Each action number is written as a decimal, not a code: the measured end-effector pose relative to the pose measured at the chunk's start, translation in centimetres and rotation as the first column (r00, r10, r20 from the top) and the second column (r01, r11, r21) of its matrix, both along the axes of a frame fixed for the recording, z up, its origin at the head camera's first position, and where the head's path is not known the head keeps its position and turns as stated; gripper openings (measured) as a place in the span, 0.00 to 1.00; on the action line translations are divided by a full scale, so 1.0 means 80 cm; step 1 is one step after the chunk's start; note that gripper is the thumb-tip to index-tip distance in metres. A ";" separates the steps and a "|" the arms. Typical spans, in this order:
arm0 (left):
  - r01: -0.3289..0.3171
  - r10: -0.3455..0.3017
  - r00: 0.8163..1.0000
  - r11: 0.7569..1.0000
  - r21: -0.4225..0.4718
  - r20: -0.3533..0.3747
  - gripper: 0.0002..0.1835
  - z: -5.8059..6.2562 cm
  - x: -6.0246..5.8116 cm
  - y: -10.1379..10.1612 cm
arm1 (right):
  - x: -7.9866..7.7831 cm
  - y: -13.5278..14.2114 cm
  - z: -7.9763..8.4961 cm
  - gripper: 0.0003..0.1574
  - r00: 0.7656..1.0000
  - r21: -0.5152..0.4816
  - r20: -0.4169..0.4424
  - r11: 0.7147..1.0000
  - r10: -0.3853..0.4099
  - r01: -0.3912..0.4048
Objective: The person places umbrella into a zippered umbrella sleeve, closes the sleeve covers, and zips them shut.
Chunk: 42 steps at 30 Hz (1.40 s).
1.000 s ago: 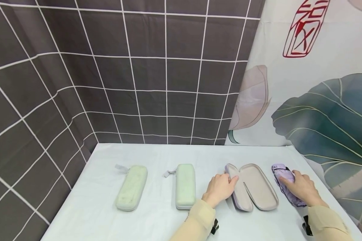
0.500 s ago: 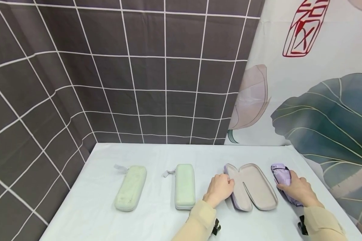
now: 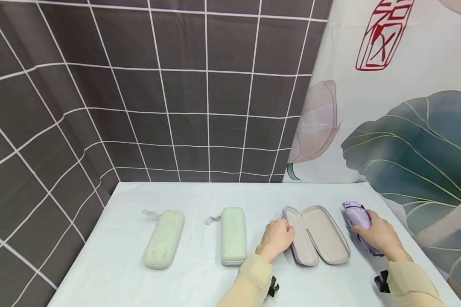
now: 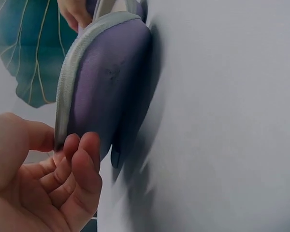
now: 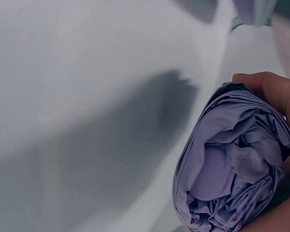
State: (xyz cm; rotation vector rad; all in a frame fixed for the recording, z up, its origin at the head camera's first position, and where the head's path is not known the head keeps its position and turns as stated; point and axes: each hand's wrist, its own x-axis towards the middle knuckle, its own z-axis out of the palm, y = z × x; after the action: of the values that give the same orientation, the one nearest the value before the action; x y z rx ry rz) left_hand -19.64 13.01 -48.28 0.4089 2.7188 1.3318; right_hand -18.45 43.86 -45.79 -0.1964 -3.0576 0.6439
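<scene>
An unzipped case [image 3: 328,236], purple outside and beige inside, lies spread on the white table. My left hand [image 3: 275,238] pinches the rim of its left half between thumb and fingers. The left wrist view shows that half's purple outer side [image 4: 113,77] tilted up from the cloth. To the right of the case, my right hand [image 3: 382,235] grips a folded purple umbrella [image 3: 358,215], thumb on one side and fingers on the other. Its bunched fabric and round end [image 5: 210,174] face the right wrist camera. A shadow falls on the cloth beside it.
Two closed pale green cases stand left of my hands: one upright in line [image 3: 233,236], one slanted [image 3: 164,238]. Both have a grey strap at the top. A dark gridded curtain [image 3: 184,94] and a printed white one [image 3: 330,170] hang behind the table.
My right hand has shifted its hold on the umbrella and raised it slightly from the table. The left hand stays at the case rim. The head view has drifted a little.
</scene>
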 end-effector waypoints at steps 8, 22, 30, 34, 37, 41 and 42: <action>0.003 -0.005 0.999 0.998 0.058 0.046 0.18 0.003 -0.001 -0.005 | 0.014 -0.039 0.030 0.54 0.997 0.027 -0.079 0.999 0.023 -0.021; 0.005 -0.005 1.000 0.996 0.089 0.005 0.18 0.005 0.002 0.005 | 0.041 -0.126 0.029 0.49 0.987 0.135 -0.151 0.990 0.058 -0.037; 0.041 -0.037 0.998 0.995 0.086 -0.046 0.18 0.008 0.001 0.005 | 0.025 -0.150 0.006 0.47 0.988 0.180 -0.155 0.983 0.002 0.026; 0.039 -0.036 0.998 0.996 0.080 -0.042 0.18 0.010 0.000 0.005 | 0.020 -0.152 -0.004 0.47 0.989 0.170 -0.147 0.985 0.006 0.019; 0.038 -0.037 0.999 0.997 0.074 -0.021 0.17 0.010 0.001 0.005 | 0.020 -0.151 -0.013 0.46 0.989 0.161 -0.146 0.987 0.018 0.006; 0.037 -0.035 0.999 0.998 0.056 -0.025 0.17 0.008 0.002 0.002 | 0.020 -0.149 -0.024 0.43 0.984 0.155 -0.170 0.987 0.057 -0.031; 0.033 -0.032 0.999 0.998 0.054 -0.026 0.17 0.007 0.002 0.001 | 0.020 -0.148 -0.027 0.43 0.985 0.152 -0.159 0.987 0.069 -0.045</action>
State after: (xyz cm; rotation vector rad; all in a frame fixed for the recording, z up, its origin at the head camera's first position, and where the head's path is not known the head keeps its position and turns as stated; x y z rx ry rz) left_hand -19.51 13.13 -47.69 0.4757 2.6882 1.4047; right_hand -16.86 32.05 -47.93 -0.0509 -2.9440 0.4089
